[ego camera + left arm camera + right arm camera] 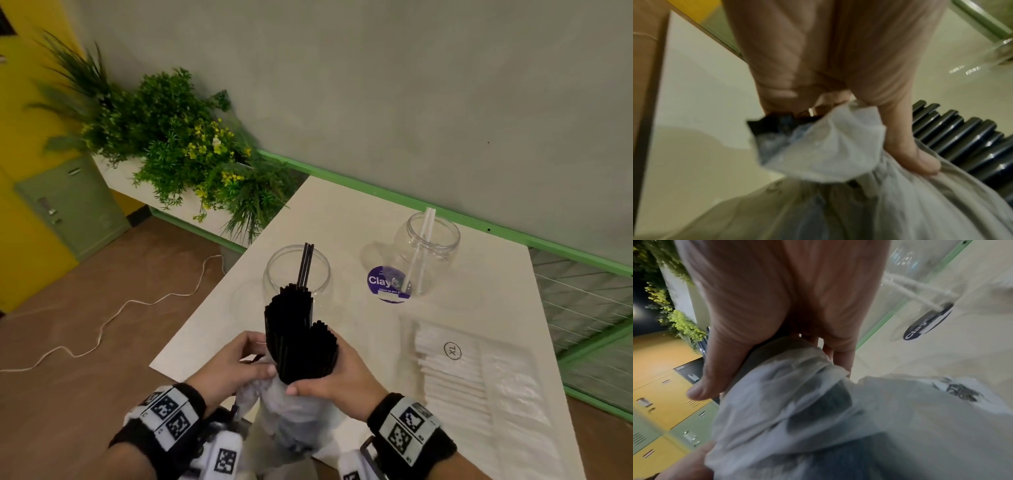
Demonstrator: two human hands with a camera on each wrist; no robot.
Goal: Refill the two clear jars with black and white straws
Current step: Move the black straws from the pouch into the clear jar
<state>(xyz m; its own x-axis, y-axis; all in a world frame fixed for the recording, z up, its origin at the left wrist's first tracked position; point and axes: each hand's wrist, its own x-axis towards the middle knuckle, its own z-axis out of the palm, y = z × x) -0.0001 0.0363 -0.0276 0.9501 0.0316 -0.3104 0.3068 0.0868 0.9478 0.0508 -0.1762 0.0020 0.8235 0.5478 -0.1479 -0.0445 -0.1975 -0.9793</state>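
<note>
Both hands work at lower centre: right hand [337, 375] grips the black straws [299, 342], left hand [236, 363] pinches the plastic bag [291, 407]. Next, probably lift them free into the near jar [296, 270].

Black straw bundle [301, 342]: lower ends hidden inside the plastic bag [291, 411].
Plastic bag: bottom cut off by the head view's lower edge; blurred in both wrist views.
Right hand [337, 375]: fingers hidden behind the bundle.
Purple sticker [385, 284]: lettering partly covered by the white-straw jar [426, 253], small print unreadable.
Pack of white straws [459, 373]: individual straws indistinct.
</note>
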